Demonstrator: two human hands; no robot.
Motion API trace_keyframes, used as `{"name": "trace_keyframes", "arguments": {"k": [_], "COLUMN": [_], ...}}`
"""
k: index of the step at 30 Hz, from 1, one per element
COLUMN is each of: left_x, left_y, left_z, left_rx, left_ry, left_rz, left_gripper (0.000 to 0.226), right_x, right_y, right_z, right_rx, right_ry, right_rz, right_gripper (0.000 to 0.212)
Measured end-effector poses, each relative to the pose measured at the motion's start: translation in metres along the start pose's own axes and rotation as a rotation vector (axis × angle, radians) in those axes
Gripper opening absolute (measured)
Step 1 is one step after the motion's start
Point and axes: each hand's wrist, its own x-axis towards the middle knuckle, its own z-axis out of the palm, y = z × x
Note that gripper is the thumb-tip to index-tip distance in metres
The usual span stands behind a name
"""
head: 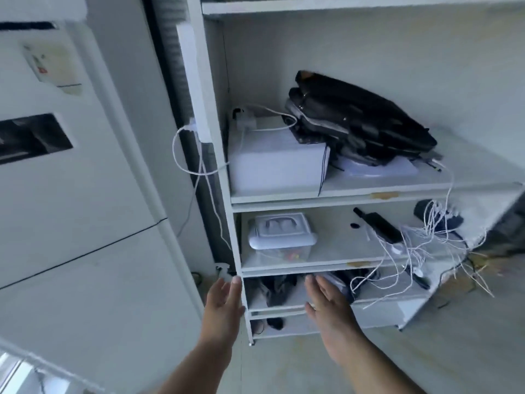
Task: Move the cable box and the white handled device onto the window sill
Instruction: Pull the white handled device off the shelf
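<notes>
A white box point(277, 163) with white cables running out of its top stands at the left end of the upper shelf point(397, 191). One shelf lower sits a clear container with a white handled lid point(281, 234). My left hand point(224, 304) and my right hand point(331, 307) are both held out flat with fingers apart, empty, in front of the third shelf, below both objects and touching neither. The window sill is out of view.
A black bag point(360, 120) leans on the white box and on papers. A tangle of white cables point(420, 251) hangs off the right of the lower shelves beside a black device point(377, 226). A white fridge point(71, 209) stands on the left.
</notes>
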Motion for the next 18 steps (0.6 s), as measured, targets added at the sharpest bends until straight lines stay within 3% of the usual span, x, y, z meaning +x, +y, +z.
{"name": "trace_keyframes", "arguments": {"k": [5,9,18], "left_x": [0.015,0.044,0.13], "left_y": [-0.003,-0.004,-0.017], "left_z": [0.043,0.061,0.098], "left_rx": [0.036,0.054,0.088], "left_ry": [0.02,0.048,0.049], "left_rz": [-0.036,-0.052,-0.117], "left_gripper": [0.073,0.073,0.087], "right_x": [0.039,0.072,0.145], "right_y": [-0.011,-0.012,-0.004], "right_z": [-0.035,-0.041,-0.046], "right_rx": [0.016,-0.007,-0.089], "right_ry": [0.033,0.046,0.163], "right_rz": [0.02,0.048,0.065], "right_gripper": [0.091,0.077,0.081]}}
